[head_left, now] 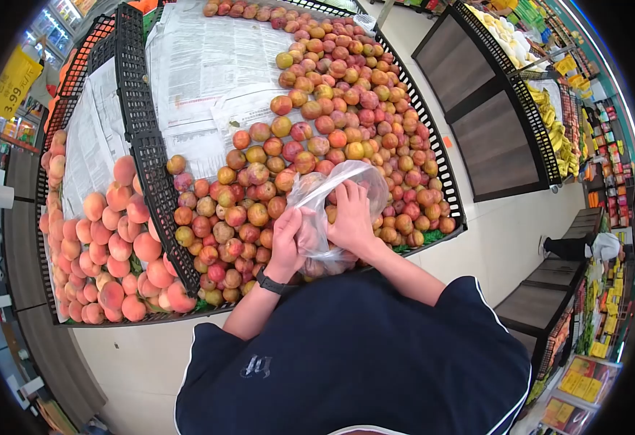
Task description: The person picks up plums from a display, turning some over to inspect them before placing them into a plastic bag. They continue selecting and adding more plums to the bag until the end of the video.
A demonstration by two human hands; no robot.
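A clear plastic bag (324, 250) hangs over the near edge of a heap of red and yellow plums (368, 116). My left hand (292, 235), with a dark band on its wrist, is closed on the bag's left side. On the right, my right hand (351, 221) is closed too, its fingers curled at the bag's upper part, over the plastic. Some round fruit shows through the lower part of the bag, partly hidden by plastic and my shirt. Plums lie all around both hands.
Left of a black mesh divider (140, 138) are peaches (118, 246). Newspaper (216, 58) lines the plum bin. Another display stand (498, 138) with bananas (549, 123) is at the right. A person (606, 247) stands at the far right. A yellow price sign (14, 83) hangs upper left.
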